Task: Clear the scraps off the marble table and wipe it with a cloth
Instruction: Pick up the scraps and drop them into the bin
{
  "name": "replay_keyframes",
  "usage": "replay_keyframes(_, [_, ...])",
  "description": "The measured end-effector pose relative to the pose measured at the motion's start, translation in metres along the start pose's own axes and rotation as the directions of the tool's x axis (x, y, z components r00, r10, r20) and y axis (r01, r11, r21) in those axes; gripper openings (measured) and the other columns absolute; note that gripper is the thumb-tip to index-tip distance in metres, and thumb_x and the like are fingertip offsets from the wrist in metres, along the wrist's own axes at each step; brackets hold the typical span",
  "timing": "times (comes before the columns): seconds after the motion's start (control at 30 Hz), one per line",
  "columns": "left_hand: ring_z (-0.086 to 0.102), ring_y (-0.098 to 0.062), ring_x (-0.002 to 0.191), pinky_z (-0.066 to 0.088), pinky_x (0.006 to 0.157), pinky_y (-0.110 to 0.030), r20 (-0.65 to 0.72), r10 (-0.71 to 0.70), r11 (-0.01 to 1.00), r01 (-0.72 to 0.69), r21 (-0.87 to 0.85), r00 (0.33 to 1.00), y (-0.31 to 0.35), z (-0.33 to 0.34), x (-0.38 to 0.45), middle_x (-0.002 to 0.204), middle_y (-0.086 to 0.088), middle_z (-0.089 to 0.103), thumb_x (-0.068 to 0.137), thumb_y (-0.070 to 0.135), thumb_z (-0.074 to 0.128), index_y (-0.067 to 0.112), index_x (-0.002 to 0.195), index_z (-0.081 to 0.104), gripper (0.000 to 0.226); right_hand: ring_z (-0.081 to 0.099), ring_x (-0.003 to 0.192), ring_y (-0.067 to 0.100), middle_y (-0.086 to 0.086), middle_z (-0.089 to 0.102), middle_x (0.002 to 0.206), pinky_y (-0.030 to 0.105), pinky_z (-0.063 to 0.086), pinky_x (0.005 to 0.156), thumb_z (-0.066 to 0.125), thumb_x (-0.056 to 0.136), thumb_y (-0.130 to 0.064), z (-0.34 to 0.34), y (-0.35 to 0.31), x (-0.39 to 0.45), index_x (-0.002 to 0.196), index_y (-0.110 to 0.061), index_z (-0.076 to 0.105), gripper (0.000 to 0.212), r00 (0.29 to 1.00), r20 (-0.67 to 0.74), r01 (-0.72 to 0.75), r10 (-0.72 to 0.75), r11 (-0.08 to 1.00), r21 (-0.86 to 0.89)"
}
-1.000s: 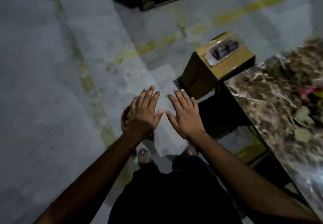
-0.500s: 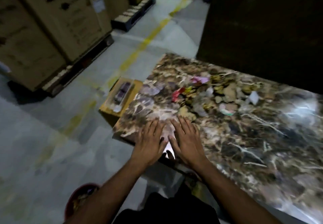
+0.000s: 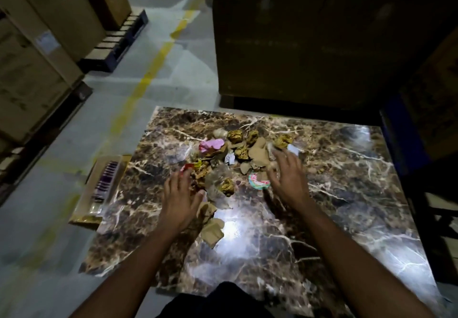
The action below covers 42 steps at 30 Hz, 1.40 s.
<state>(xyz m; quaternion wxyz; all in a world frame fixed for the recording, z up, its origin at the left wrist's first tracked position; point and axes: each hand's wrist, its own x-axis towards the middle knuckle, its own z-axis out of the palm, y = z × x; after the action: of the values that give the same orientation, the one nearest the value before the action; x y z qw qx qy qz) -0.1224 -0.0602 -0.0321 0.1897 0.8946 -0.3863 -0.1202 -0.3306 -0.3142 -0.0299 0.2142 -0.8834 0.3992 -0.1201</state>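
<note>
A brown marble table (image 3: 334, 193) with white veins fills the middle of the head view. A heap of scraps (image 3: 238, 159) lies on its far half: gold foil balls, brown paper bits, a pink wrapper (image 3: 210, 145), a round printed lid (image 3: 259, 183) and clear plastic. My left hand (image 3: 179, 197) lies at the heap's left edge with fingers spread, touching a red scrap (image 3: 186, 168). My right hand (image 3: 287, 177) sits at the heap's right side, fingers spread over brown paper. Neither hand grips anything. A torn brown piece (image 3: 212, 229) lies nearer to me.
A low cardboard box (image 3: 99, 193) with a purple-striped packet stands against the table's left edge. Stacked cartons on pallets (image 3: 37, 57) line the left. A big dark crate (image 3: 297, 44) stands behind the table. A blue frame (image 3: 396, 149) runs along the right side.
The view has swung from the floor onto the table. Both hands moved forward from the table's near edge and apart, now flanking the scrap heap.
</note>
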Motion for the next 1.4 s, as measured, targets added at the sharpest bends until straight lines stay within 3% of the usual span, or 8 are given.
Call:
replay_keyframes(0.2, [0.013, -0.036, 0.151, 0.021, 0.118, -0.06, 0.028, -0.207, 0.973, 0.209, -0.101, 0.978, -0.023, 0.005, 0.05, 0.167, -0.009, 0.013, 0.096, 0.064, 0.037, 0.03, 0.157, 0.019, 0.072, 0.028, 0.147, 0.036, 0.013, 0.033, 0.161, 0.057, 0.029, 0.115, 0.029, 0.084, -0.073, -0.011, 0.063, 0.086, 0.151, -0.033, 0.041, 0.078, 0.99, 0.075, -0.112, 0.116, 0.993, -0.047])
replay_keyframes(0.4, [0.013, -0.031, 0.152, 0.017, 0.121, -0.056, 0.18, -0.101, 0.984, 0.125, -0.13, 0.979, -0.026, 0.037, 0.049, 0.167, -0.005, 0.017, 0.089, 0.078, 0.02, 0.03, 0.158, 0.016, 0.084, 0.01, 0.154, 0.038, 0.004, 0.01, 0.17, 0.065, 0.012, 0.121, 0.031, 0.093, -0.072, 0.023, 0.057, 0.099, 0.157, -0.044, 0.025, 0.07, 0.938, 0.342, 0.003, 0.047, 0.99, -0.142])
replay_keyframes(0.6, [0.014, -0.028, 0.152, 0.018, 0.121, -0.057, 0.118, -0.074, 0.963, 0.101, -0.25, 0.99, -0.026, 0.041, 0.028, 0.166, -0.003, 0.019, 0.092, 0.072, 0.024, 0.031, 0.157, 0.022, 0.077, 0.003, 0.154, 0.032, -0.005, 0.001, 0.17, 0.066, 0.004, 0.121, 0.033, 0.1, -0.065, 0.045, 0.023, 0.002, 0.153, -0.05, 0.025, 0.056, 0.941, 0.338, 0.059, -0.025, 0.994, -0.093])
replay_keyframes(0.77, [0.016, -0.029, 0.15, 0.02, 0.118, -0.058, 0.002, -0.178, 0.949, 0.173, -0.262, 0.984, -0.034, 0.036, 0.0, 0.165, -0.003, 0.019, 0.098, 0.058, 0.03, 0.031, 0.155, 0.026, 0.063, 0.009, 0.153, 0.036, -0.002, 0.014, 0.169, 0.064, 0.018, 0.119, 0.028, 0.093, -0.069, 0.046, 0.012, -0.031, 0.151, -0.048, 0.035, 0.062, 0.97, 0.242, 0.019, -0.008, 0.999, -0.042])
replay_keyframes(0.87, [0.019, -0.029, 0.148, 0.024, 0.116, -0.059, 0.017, -0.149, 0.964, 0.149, -0.222, 0.989, -0.033, 0.043, -0.017, 0.165, -0.002, 0.018, 0.097, 0.062, 0.024, 0.027, 0.153, 0.031, 0.067, 0.005, 0.154, 0.033, -0.001, 0.012, 0.169, 0.063, 0.01, 0.121, 0.022, 0.093, -0.073, 0.049, -0.004, -0.029, 0.151, -0.052, 0.032, 0.062, 0.965, 0.255, -0.051, 0.061, 0.998, -0.046])
replay_keyframes(1.03, [0.019, -0.032, 0.148, 0.018, 0.117, -0.062, 0.117, -0.029, 0.991, 0.044, -0.13, 0.993, -0.024, 0.055, -0.031, 0.165, -0.003, 0.016, 0.096, 0.066, 0.02, 0.037, 0.148, 0.037, 0.062, -0.005, 0.155, 0.031, -0.004, -0.002, 0.17, 0.062, -0.002, 0.122, 0.028, 0.1, -0.069, 0.065, -0.029, -0.058, 0.15, -0.058, 0.029, 0.052, 0.942, 0.332, 0.1, -0.044, 0.983, -0.154])
replay_keyframes(1.23, [0.029, -0.031, 0.14, 0.035, 0.109, -0.055, 0.037, -0.012, 0.979, 0.019, -0.204, 0.999, -0.024, 0.046, -0.045, 0.157, -0.005, 0.023, 0.097, 0.057, 0.035, 0.032, 0.141, 0.044, 0.052, -0.003, 0.156, 0.031, -0.005, 0.006, 0.17, 0.059, 0.0, 0.123, 0.036, 0.099, -0.063, 0.051, -0.038, -0.076, 0.148, -0.052, 0.038, 0.05, 0.984, 0.174, 0.072, -0.048, 0.988, -0.135])
replay_keyframes(1.4, [0.036, -0.019, 0.134, 0.036, 0.109, -0.051, 0.127, 0.211, 0.963, -0.184, -0.199, 0.969, -0.027, 0.047, -0.047, 0.148, 0.002, 0.041, 0.103, 0.053, 0.032, 0.028, 0.146, 0.041, 0.051, 0.015, 0.155, 0.028, 0.0, 0.022, 0.168, 0.06, 0.011, 0.122, 0.031, 0.101, -0.062, 0.066, -0.085, -0.039, 0.154, -0.044, 0.029, 0.057, 0.886, 0.312, 0.395, -0.342, 0.91, -0.126])
